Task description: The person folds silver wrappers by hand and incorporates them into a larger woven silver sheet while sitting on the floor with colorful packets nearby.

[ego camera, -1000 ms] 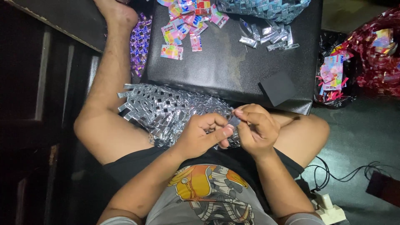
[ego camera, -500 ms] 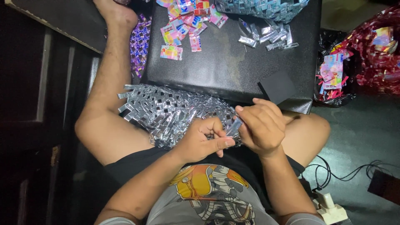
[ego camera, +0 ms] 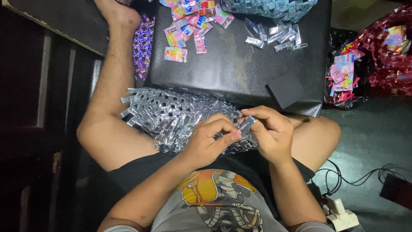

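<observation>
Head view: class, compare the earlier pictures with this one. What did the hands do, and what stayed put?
The left hand and right hand closed back together, both pinching a folded silver strip at the woven silver mat's edge. The mat, black table and loose wrappers stayed put.

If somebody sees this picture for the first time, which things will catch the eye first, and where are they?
First comes the shiny silver woven mat lying across the person's lap in the middle. At its right edge the left hand and the right hand pinch a small folded silver strip between them. Next, the bright colourful wrappers scattered at the top of the black surface.
</observation>
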